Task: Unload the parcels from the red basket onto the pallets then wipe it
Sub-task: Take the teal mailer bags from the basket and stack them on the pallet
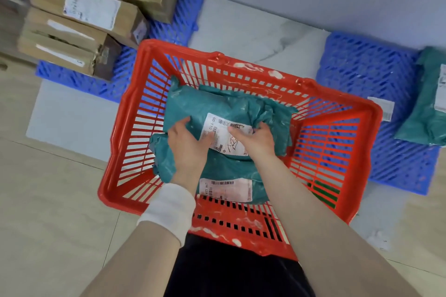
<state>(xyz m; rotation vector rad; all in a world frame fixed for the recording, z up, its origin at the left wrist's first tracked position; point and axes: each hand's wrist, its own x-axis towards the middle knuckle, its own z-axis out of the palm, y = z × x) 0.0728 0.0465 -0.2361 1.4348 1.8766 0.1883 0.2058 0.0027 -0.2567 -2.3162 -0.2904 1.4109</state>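
Your left hand [188, 143] and right hand [256, 140] are gripping top parcel [217, 106] in red basket [121, 113], lower parcel [229, 172] lying mostly hidden beneath

Red basket [108, 198] is slatted, rim smeared white; top teal parcel [217, 103] lies label-up on a second teal parcel [229, 171] inside; third teal parcel [420, 116] sits on the right blue pallet [362, 72].

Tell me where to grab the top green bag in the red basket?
Best from above, at its near edge, either side of the label. The top teal parcel lies flat and soft, and the red basket walls it in. Left hand and right hand grip there.
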